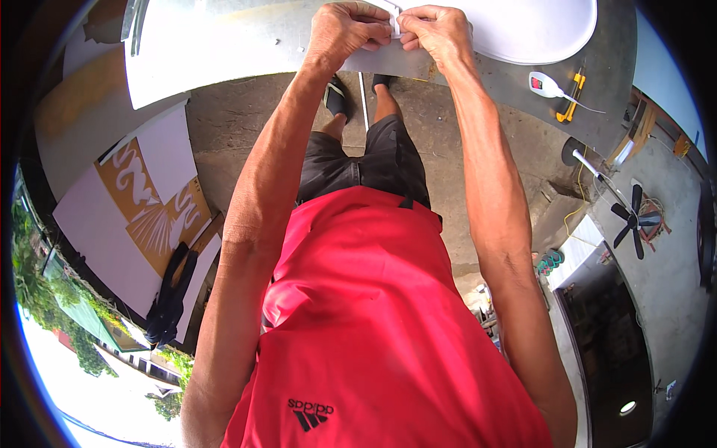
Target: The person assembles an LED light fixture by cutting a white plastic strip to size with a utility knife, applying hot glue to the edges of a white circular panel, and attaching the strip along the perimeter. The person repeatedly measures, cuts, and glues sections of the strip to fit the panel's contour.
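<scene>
Over the worktop, near the upper edge of the head view, both my hands meet at a narrow white strip (396, 22). My left hand (348, 31) is closed, thumb and fingers pinching the strip from its left side. From the right side my right hand (439, 31) pinches it too, fingertips close to the other hand's. Fingers cover part of the strip, and its material cannot be made out. Just right of my hands lies a large white panel with a rounded edge (534, 30).
A small white glue bottle (544, 84) with a thin nozzle lies beside a yellow utility knife (571, 101) on the worktop (224, 63). Cut boards (112, 254) lean at the left. A black-bladed fan (633, 219) stands at the right. A yellow cord (575, 213) runs nearby.
</scene>
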{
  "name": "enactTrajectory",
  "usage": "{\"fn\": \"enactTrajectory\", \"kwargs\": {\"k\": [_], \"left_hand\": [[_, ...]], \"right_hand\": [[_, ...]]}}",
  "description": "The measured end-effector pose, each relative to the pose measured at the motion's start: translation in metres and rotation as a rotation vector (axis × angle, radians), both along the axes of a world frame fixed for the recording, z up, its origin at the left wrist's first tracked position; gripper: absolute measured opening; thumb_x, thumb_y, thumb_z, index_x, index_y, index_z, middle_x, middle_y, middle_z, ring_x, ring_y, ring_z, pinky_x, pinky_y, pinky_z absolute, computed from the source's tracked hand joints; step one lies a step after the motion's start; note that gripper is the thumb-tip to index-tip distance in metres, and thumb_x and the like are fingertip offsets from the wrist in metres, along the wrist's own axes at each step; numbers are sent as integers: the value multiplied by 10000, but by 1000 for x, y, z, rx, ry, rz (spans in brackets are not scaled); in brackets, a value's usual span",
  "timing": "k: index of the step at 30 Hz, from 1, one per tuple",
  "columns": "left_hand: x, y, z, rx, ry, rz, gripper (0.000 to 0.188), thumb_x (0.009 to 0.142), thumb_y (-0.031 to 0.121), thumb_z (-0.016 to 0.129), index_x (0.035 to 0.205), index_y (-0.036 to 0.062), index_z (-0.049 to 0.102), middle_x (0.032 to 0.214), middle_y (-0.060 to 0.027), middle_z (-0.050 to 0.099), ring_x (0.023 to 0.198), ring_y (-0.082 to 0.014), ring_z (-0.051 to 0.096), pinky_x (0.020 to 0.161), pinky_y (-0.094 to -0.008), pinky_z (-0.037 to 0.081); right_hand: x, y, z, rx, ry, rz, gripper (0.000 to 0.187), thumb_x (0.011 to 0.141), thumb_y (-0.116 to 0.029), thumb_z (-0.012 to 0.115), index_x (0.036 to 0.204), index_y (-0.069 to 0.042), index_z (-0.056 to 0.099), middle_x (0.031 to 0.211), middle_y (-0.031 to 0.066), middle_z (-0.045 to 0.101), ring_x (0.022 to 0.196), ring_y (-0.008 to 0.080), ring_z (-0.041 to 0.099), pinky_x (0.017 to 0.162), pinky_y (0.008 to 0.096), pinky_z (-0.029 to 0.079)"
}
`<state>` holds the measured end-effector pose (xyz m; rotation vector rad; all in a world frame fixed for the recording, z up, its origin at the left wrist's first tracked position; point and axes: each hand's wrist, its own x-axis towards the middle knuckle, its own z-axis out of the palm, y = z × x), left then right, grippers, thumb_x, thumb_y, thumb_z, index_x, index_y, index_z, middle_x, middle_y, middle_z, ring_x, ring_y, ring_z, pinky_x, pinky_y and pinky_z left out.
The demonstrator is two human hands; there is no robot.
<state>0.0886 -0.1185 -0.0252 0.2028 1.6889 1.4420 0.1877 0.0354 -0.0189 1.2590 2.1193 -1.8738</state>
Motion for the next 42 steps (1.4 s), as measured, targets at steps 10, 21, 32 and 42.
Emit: {"fn": "enactTrajectory", "kwargs": {"k": [10, 21, 32, 42], "left_hand": [[5, 5, 4, -64, 88, 17, 247, 767, 75, 786, 948, -82, 725, 754, -122, 741, 613, -144, 694, 557, -268, 558], [13, 8, -1, -127, 373, 18, 289, 729, 124, 763, 933, -78, 729, 770, -160, 749, 666, -187, 723, 616, -317, 581], [13, 5, -2, -89, 490, -23, 303, 746, 163, 761, 947, -64, 745, 809, -171, 761, 736, -205, 750, 662, -328, 591], [-6, 6, 13, -90, 145, -107, 288, 787, 157, 810, 938, -82, 754, 766, -134, 751, 644, -184, 719, 591, -293, 586]], "right_hand": [[7, 6, -3, 25, 65, 50, 216, 881, -134, 789, 1015, 33, 758, 816, 112, 738, 616, 150, 686, 542, 272, 573], [5, 3, -1, 7, 41, 51, 194, 872, -100, 785, 1001, 42, 755, 814, 126, 740, 644, 179, 710, 567, 284, 599], [4, 6, -3, -21, 25, 45, 161, 866, -82, 751, 961, 48, 750, 787, 131, 732, 630, 186, 706, 548, 290, 589], [-2, 9, -6, -61, -30, 75, 183, 851, -76, 682, 965, 64, 713, 748, 146, 725, 610, 201, 696, 519, 315, 572]]}}
